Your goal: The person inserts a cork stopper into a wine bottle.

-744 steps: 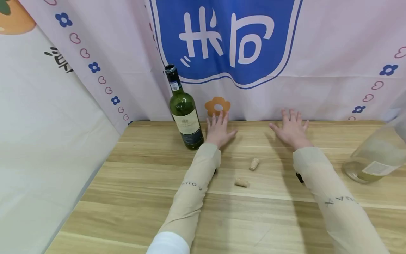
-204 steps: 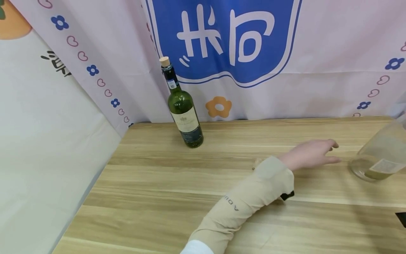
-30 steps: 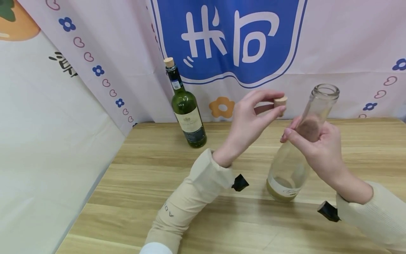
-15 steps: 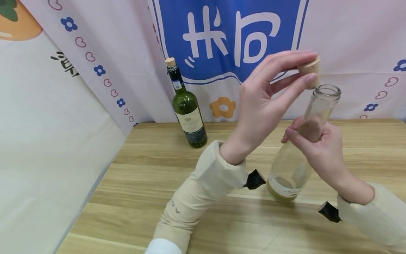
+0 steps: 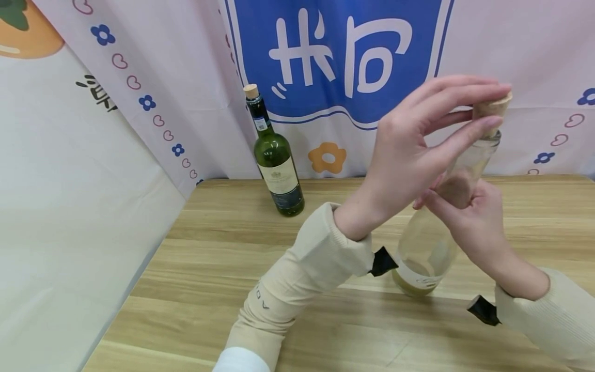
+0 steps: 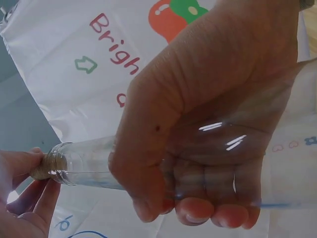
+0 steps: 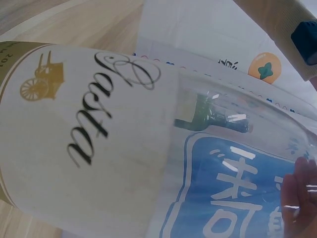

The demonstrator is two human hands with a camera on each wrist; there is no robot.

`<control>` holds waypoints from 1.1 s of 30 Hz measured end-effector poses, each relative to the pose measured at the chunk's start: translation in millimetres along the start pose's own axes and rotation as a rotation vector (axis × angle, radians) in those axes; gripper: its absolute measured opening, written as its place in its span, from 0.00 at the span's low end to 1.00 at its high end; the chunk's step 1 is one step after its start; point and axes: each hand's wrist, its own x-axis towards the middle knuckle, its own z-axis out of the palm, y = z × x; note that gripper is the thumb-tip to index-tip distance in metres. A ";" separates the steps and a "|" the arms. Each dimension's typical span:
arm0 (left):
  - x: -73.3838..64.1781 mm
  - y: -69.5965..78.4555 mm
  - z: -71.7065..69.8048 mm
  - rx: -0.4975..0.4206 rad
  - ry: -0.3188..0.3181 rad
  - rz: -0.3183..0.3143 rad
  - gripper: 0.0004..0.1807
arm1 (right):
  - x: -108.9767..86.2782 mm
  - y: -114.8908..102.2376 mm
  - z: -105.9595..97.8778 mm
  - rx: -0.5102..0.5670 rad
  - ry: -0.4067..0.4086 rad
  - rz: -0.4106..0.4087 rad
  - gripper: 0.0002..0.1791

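My left hand (image 5: 409,139) pinches a cork (image 5: 494,107) between thumb and fingers at the mouth of a clear glass wine bottle (image 5: 425,243). The cork's lower end meets the rim; how far it sits inside is hard to tell. My right hand (image 5: 483,222) grips the bottle just below its neck, and the bottle stands tilted slightly to the right. In the left wrist view the cork (image 6: 54,164) is at the mouth, with the right hand (image 6: 163,99) wrapped round the glass (image 6: 94,161). The right wrist view shows the white bottle label (image 7: 89,139) close up.
A green wine bottle (image 5: 279,175) stands at the back left of the wooden table (image 5: 209,284), a cork (image 5: 251,91) in its mouth. A printed cloth (image 5: 339,51) hangs right behind the table's back edge. Black wrist devices (image 5: 383,261) hang close to the clear bottle.
My left hand has carried the cork rightward and up onto the clear bottle's mouth. The right hand holds still. Much earlier, the green bottle was uncorked and two corks lay on the table.
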 end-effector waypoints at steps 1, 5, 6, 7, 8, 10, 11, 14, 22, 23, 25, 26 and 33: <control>0.1 -4.1 0.7 0.025 -0.010 0.014 0.17 | -0.2 0.4 -0.5 0.001 0.000 0.000 0.03; -1.8 -20.5 2.8 0.120 -0.033 0.065 0.17 | 0.0 0.7 -1.4 0.024 -0.006 0.000 0.05; -2.2 -19.5 2.5 0.136 -0.037 0.077 0.16 | 0.2 0.7 -1.6 0.030 -0.005 0.001 0.05; -2.6 -16.8 2.1 0.152 -0.041 0.087 0.16 | 0.2 0.6 -1.7 0.021 -0.003 0.001 0.05; -3.0 -12.3 1.3 0.166 -0.044 0.097 0.15 | 0.0 0.1 -1.7 -0.010 0.001 0.002 0.06; -2.9 1.8 -1.1 0.196 -0.055 0.106 0.13 | -0.5 -0.4 -2.0 -0.075 0.010 0.010 0.06; -2.7 9.3 -2.3 0.211 -0.058 0.109 0.12 | -0.6 -1.0 -2.1 -0.116 0.015 0.015 0.06; -2.4 27.3 -5.7 0.247 -0.071 0.116 0.11 | -1.2 -1.8 -3.2 -0.209 0.030 0.028 0.06; -2.0 33.1 -7.5 0.298 -0.097 0.174 0.10 | -2.7 -0.9 -4.5 -0.108 0.039 0.017 0.08; -2.2 32.8 -8.0 0.306 -0.097 0.172 0.10 | -2.3 -0.6 -4.0 -0.080 0.031 0.010 0.08; -2.6 33.1 -9.8 0.327 -0.097 0.178 0.10 | -1.4 -0.1 -2.6 -0.036 0.013 -0.003 0.08; -2.9 33.4 -10.8 0.341 -0.102 0.173 0.10 | -0.7 0.1 -1.9 -0.009 0.003 -0.008 0.08; -11.4 31.0 -16.9 0.394 -0.193 0.158 0.19 | -1.3 0.5 -1.9 -0.082 0.012 -0.001 0.11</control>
